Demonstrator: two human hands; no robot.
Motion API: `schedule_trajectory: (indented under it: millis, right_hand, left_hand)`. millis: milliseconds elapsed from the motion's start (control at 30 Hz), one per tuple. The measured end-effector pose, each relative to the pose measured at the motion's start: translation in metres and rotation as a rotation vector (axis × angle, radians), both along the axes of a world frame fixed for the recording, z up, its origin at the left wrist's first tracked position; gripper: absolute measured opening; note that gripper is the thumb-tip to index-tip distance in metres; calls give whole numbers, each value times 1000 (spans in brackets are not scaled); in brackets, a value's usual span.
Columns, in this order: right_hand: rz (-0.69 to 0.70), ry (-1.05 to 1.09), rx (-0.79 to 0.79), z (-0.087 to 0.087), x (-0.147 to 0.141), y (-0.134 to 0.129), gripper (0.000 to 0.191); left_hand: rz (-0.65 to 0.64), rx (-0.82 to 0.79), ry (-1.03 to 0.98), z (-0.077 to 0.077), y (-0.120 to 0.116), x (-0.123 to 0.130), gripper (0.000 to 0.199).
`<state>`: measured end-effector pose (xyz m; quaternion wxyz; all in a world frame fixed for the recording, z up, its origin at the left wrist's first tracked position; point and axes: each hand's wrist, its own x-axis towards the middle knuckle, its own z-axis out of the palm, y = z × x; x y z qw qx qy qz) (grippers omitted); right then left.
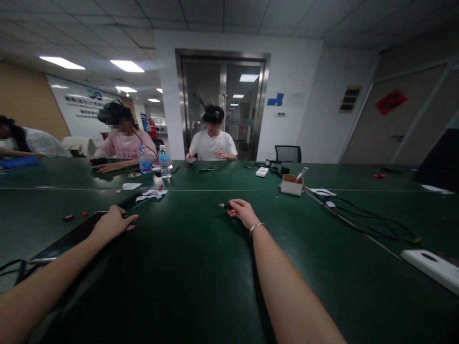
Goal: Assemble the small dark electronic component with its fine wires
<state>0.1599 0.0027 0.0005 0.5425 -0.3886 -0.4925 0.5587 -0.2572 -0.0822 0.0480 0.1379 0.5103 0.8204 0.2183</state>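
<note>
Tabletop [182,258] spreads wide between left hand [112,225] and right hand [244,213] pinching stick [224,206].

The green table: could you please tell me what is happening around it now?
The wearer's right hand pinches a small dark stick with a metallic tip, perhaps a USB drive, over the green table. The left hand lies at a flat dark device; whether it grips it is unclear. Across the table, a person in a white shirt holds a thin flat object. Two plastic bottles stand on the table.
</note>
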Motion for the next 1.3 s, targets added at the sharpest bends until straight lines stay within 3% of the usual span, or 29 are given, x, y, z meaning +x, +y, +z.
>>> schedule_trajectory:
  millis: [67, 133, 200, 233, 300, 367, 467, 567, 667, 833, 1300]
  right_hand:
    - [-7, -6, -1, -1, 0, 1, 11]
    - [-6, -9, -6, -1, 0, 1, 11]
    - [-4, -11, -12, 0, -1, 1, 11]
    - [-6, -14, -15, 0, -1, 1, 10]
    - [-12, -25, -17, 0, -2, 1, 10]
    - [-14, -40, -15, 0, -2, 1, 10]
    - [-12, -45, -7, 0, -3, 2, 9]
    - [-6, -31, -4, 0, -3, 3, 9]
    - [2, -18, -9, 0, -3, 3, 7]
    - [13, -34, -6, 0, -4, 3, 7]
    - [33, -28, -15, -1, -4, 4, 7]
  left_hand:
    - [-9, -45, 107, 9, 1, 4, 64]
    - [-51, -32, 342, 21, 3, 16, 67]
    - [-160, 96, 540, 34, 6, 40, 58]
    - [-220, 162, 530, 38, 10, 58, 54]
    - [-370, 257, 370, 41, 21, 101, 47]
    - [-487, 243, 54, 36, 37, 147, 44]
    - [-520, 38, -492, 16, 63, 208, 45]
    - [-531, -21, -900, -9, 81, 241, 38]
    - [-544, 118, -1057, -29, 87, 251, 24]
    - [-578, 260, -984, -47, 87, 249, 16]
    - [-696, 391, -947, -46, 83, 242, 30]
